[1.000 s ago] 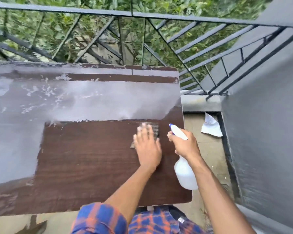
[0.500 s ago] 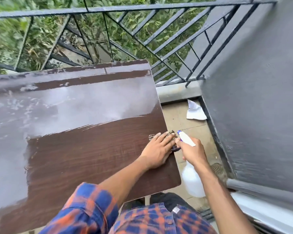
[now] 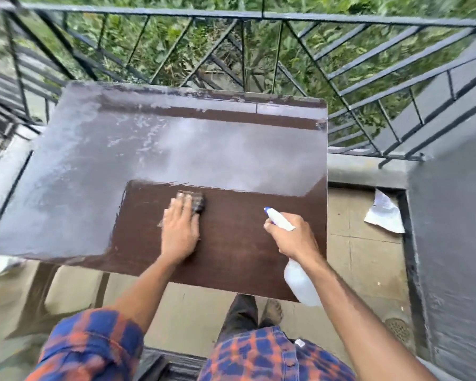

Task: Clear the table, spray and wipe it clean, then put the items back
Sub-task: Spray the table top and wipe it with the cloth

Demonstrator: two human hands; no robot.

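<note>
Brown wood-grain tabletop (image 3: pixel 231 251), left hand (image 3: pixel 179 232) flat-fingered on dark cloth (image 3: pixel 198 201), right hand (image 3: pixel 293 237) curled round translucent plastic spray bottle (image 3: pixel 300 281)

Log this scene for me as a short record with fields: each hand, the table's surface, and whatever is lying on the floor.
Left grip: flat, fingers straight, pressing a dark cloth onto the table
Right grip: curled round a white spray bottle, nozzle over the table
Table surface: near-right part dark brown, wiped; far and left parts grey and hazy
Floor: crumpled white paper right of the table
Background: metal railing with greenery beyond
</note>
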